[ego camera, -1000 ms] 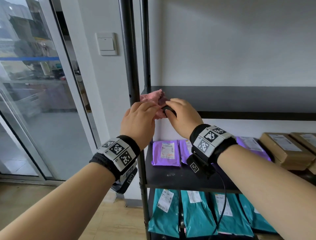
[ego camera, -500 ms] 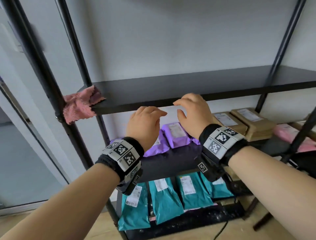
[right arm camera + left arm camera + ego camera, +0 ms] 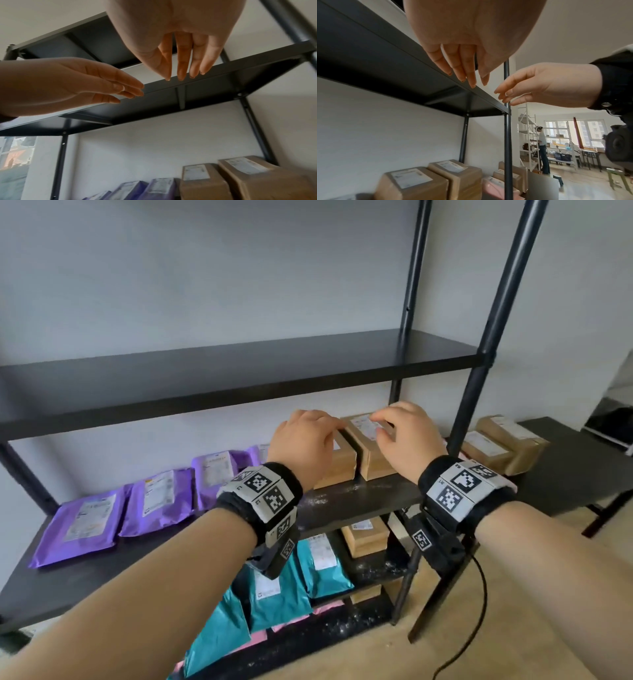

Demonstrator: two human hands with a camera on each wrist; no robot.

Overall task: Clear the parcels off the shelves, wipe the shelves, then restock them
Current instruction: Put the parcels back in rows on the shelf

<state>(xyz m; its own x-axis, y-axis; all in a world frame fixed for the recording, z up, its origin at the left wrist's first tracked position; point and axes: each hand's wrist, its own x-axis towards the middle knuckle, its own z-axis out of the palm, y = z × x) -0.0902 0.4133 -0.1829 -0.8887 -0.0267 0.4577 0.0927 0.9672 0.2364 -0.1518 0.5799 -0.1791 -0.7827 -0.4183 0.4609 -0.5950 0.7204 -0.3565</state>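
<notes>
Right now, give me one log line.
left hand: open, empty | right hand: open, empty | both over brown boxes | top shelf: bare

parcel labels [image 3: 219, 468] unreadable, teal mailers [image 3: 274, 594] partly hidden by forearm

Matt black metal shelf [image 3: 239, 371], glossy purple mailers [image 3: 156, 501]

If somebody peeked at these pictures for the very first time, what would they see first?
Probably the two hands, the left hand and right hand, reaching with loose fingers toward two brown boxes standing side by side on the middle shelf. Next, the shiny purple bags lying in a row on that shelf's left part. Above them, the top shelf shows nothing on it.
</notes>
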